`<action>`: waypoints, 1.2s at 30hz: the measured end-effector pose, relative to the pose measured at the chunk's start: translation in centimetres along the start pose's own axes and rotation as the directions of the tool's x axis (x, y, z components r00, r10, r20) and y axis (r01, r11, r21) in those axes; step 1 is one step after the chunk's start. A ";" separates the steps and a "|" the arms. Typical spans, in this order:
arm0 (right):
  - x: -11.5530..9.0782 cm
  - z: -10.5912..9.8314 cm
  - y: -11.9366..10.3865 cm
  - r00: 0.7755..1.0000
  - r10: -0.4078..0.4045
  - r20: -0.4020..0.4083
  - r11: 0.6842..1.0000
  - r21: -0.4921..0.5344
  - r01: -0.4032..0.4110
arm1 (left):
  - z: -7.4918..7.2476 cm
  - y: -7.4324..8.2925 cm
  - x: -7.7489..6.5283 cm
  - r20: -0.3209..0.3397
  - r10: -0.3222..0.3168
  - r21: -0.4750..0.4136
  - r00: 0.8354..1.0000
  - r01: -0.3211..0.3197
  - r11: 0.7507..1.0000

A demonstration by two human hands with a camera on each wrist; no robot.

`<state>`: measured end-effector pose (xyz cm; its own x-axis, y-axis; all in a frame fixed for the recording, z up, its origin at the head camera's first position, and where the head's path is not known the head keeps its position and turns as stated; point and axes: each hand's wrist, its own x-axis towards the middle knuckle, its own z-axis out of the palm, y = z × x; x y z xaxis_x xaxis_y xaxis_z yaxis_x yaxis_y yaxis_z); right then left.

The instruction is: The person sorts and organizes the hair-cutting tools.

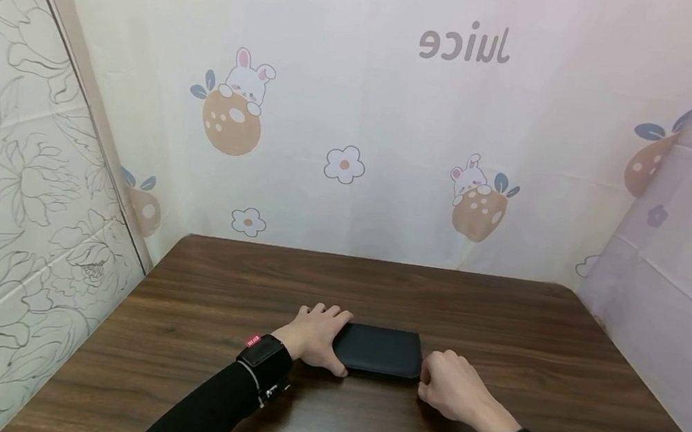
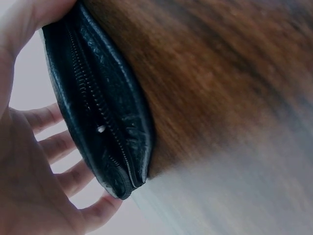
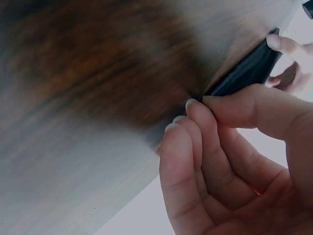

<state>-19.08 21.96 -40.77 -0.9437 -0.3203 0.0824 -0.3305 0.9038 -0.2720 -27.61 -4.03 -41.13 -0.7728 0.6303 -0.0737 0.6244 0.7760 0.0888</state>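
A black zip wallet (image 1: 378,350) lies flat on the wooden table. My left hand (image 1: 317,338) holds its left end, thumb at the near side and fingers spread round the far side. In the left wrist view, the zipper (image 2: 90,83) along that end has its rows of teeth parted, and a small shiny spot shows between them. At the right end, my right hand (image 1: 456,388) has its thumb and index finger pinched together at the wallet's near corner. The right wrist view shows the fingertips hiding what they pinch, so a zipper pull cannot be made out.
The brown wooden table (image 1: 222,267) has rounded far corners. Behind it hangs a pale curtain (image 1: 358,92) printed with rabbits, fruit and flowers. A panel with line-drawn flowers (image 1: 18,177) stands to the left, and more printed cloth (image 1: 678,276) hangs to the right.
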 end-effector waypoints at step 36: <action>-1.2 0.4 -0.4 0.999 -0.032 0.030 0.999 -0.003 0.033 | 0.4 1.6 -0.5 -0.008 -0.035 -0.013 0.999 0.035 0.999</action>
<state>-17.85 21.85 -41.12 -0.9317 -0.3578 0.0624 -0.3610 0.8936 -0.2668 -26.23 -3.09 -41.35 -0.7951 0.6025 -0.0687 0.5955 0.7972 0.0995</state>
